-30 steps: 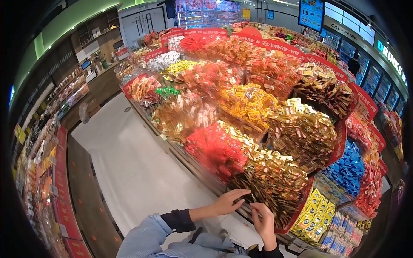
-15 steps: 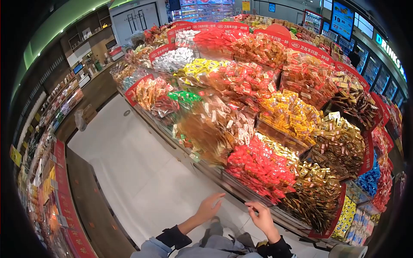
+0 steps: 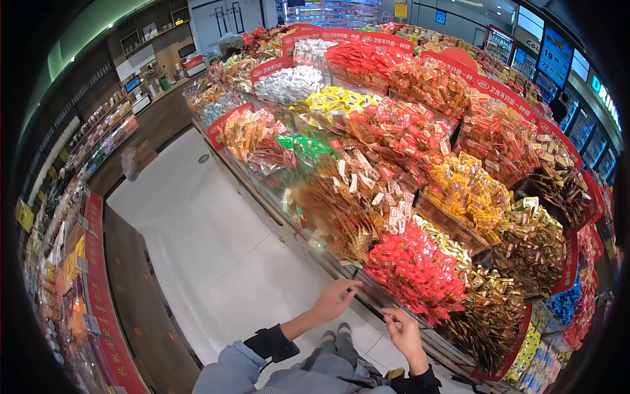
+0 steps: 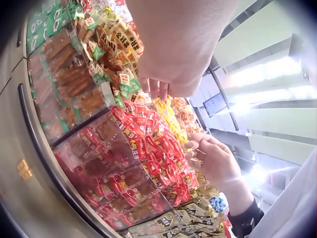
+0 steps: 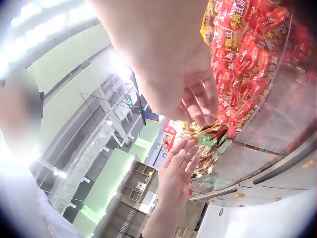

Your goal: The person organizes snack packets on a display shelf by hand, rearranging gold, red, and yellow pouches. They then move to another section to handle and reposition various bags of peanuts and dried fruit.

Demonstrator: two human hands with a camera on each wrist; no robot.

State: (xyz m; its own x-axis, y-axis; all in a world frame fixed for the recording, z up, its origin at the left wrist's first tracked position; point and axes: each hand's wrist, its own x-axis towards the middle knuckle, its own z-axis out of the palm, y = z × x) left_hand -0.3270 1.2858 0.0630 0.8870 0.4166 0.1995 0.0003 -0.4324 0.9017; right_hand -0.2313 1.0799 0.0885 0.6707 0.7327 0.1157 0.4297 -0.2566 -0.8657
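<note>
My left hand (image 3: 333, 302) hovers at the counter's front edge with its fingers loosely bent and nothing in them. To its right, my right hand (image 3: 405, 335) is likewise bare, fingers slightly curled, just in front of the red snack packets (image 3: 417, 269). The two hands are apart, palms partly facing each other. Beyond the left hand lie brown snack packets with green marks (image 3: 338, 210). Gold-brown packets (image 3: 492, 315) fill the bin to the right of the red ones. In the right wrist view, the left hand (image 5: 176, 173) shows its fingers extended.
The display counter slopes up and away, its bins holding yellow packets (image 3: 469, 197), silver packets (image 3: 289, 85) and green packets (image 3: 305, 146). Clear plastic walls (image 4: 133, 188) front the bins. A pale floor aisle (image 3: 197, 210) runs along the left, with another shelf (image 3: 72, 295) beyond.
The view has shifted along the counter to the left. My hands have gone from beside the gold-brown packets to in front of the red ones, still holding nothing.
</note>
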